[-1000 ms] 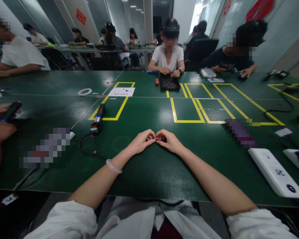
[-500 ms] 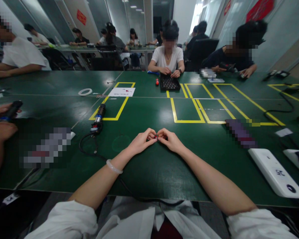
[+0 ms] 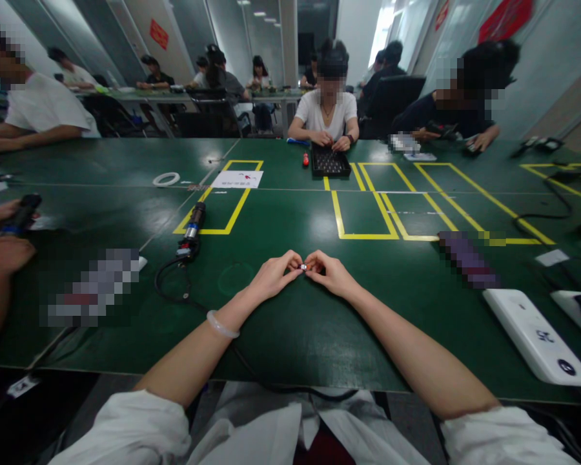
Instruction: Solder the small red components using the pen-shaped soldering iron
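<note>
Close together above the middle of the green table point(image 3: 290, 349), my two hands pinch one tiny piece. My left hand point(image 3: 277, 272) grips its left side with thumb and fingertips. From the right, my right hand point(image 3: 330, 272) pinches the same small part point(image 3: 303, 267), which shows specks of white, orange and dark red between the fingertips. Its kind is too small to make out, and the fingers cover most of it. A pale bangle point(image 3: 222, 325) circles my left wrist.
A black cylindrical tool with a cable point(image 3: 192, 223) lies left of my hands. At right rests a white power bank point(image 3: 537, 336). Across the table a person works over a black tray point(image 3: 331, 165); a tape roll point(image 3: 166, 179) and a paper sheet point(image 3: 237, 179) lie further left.
The small part has turned slightly between my fingertips, so a white and orange face now shows. My hands have stayed in nearly the same place.
</note>
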Demonstrator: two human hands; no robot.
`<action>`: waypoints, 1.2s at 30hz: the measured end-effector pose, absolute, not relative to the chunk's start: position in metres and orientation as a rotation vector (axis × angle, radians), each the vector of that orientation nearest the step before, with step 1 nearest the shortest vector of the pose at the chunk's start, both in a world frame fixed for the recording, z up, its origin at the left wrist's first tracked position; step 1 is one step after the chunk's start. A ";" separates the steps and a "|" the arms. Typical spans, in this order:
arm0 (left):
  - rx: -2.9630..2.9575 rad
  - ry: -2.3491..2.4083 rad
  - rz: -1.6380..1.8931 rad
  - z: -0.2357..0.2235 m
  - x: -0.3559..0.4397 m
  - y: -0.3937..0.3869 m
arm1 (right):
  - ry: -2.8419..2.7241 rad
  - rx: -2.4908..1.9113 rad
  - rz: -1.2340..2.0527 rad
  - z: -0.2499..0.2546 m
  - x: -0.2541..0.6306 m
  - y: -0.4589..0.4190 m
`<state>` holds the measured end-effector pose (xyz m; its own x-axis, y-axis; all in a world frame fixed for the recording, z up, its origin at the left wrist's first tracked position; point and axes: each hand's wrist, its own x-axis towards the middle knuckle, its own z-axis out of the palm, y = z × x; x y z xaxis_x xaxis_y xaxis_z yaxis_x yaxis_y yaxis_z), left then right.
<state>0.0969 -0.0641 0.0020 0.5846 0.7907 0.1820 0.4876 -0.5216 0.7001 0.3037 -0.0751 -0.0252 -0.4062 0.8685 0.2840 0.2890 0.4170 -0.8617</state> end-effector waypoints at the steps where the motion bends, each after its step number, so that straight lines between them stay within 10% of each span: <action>1: 2.212 1.012 0.657 0.002 0.097 -0.064 | -1.917 -0.987 0.948 -0.025 0.304 -0.075; 36: 2.330 1.544 0.753 0.019 0.049 -0.032 | -1.936 -1.067 0.822 -0.021 0.306 -0.075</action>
<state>0.0490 -0.0316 0.0188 0.3063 0.9092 0.2821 0.7819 -0.4093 0.4702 0.3058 -0.0747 -0.0214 -0.3590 0.8805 0.3097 0.3887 0.4427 -0.8080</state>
